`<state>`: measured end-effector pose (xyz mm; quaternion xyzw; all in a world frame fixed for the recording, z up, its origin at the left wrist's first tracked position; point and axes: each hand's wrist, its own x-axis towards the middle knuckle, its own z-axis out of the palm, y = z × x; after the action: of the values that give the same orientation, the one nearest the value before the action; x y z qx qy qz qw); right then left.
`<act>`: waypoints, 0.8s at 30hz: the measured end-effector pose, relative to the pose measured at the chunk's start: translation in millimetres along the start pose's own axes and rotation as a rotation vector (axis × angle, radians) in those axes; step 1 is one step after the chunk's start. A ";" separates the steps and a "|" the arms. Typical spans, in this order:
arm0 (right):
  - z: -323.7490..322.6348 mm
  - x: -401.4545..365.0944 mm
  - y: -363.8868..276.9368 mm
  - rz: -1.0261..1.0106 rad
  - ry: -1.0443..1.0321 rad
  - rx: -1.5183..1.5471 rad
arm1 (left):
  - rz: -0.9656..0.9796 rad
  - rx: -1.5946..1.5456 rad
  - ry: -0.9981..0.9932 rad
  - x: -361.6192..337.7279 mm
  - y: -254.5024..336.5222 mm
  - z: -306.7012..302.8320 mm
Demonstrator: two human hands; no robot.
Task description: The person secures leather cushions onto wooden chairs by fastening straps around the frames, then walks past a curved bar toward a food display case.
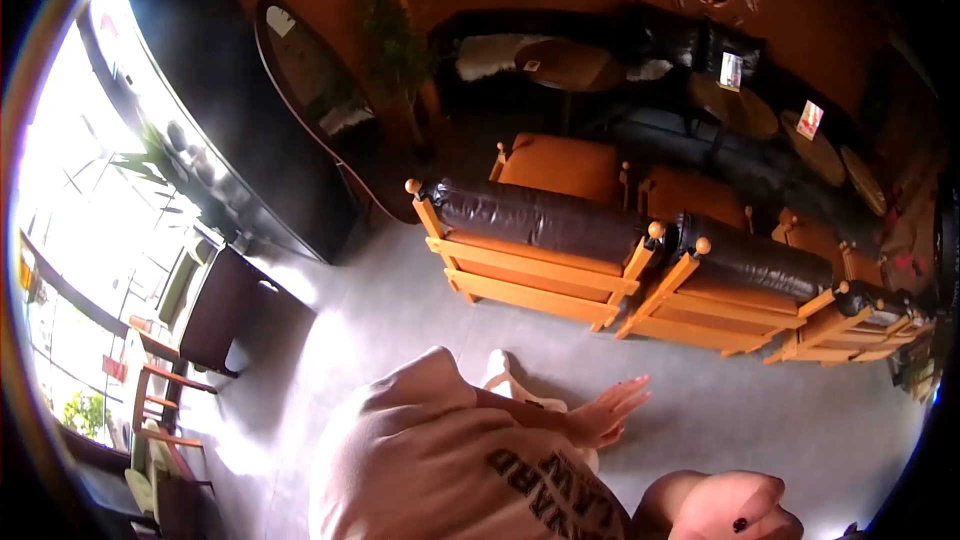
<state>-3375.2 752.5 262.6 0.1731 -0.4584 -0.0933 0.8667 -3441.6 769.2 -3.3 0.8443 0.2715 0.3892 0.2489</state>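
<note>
My left hand (605,412) reaches out from a light sleeve over the grey floor. Its fingers are stretched out, and I see nothing in it. Lower down, near the bottom edge, my right hand (735,507) has its fingers curled in. A small dark shiny spot shows on it; whether this is a nail, a ring or something held I cannot make out. Between the arms and to the left is my light sweatshirt (420,460) with dark lettering. One light shoe (500,368) shows beyond the left forearm.
Wooden armchairs (535,285) with orange seats and dark back rolls stand ahead in a row. Behind them are round tables (735,105) and a dark bench. An oval mirror (310,70) leans at the wall. At left, a dark table (225,305) and wooden chair (150,380) stand by bright windows.
</note>
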 end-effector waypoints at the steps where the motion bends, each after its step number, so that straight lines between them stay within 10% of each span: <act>1: -0.1 -1.0 -3.4 -0.009 0.003 -0.006 | 0.009 0.004 -0.006 -1.6 -0.9 1.8; 24: -37.9 103.4 -72.9 -0.428 -0.325 -0.175 | 0.263 -0.337 -0.418 40.9 82.3 72.6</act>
<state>-3285.9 660.3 293.6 0.1733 -0.5345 -0.3398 0.7542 -3339.8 720.7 28.5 0.8808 0.0342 0.2753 0.3836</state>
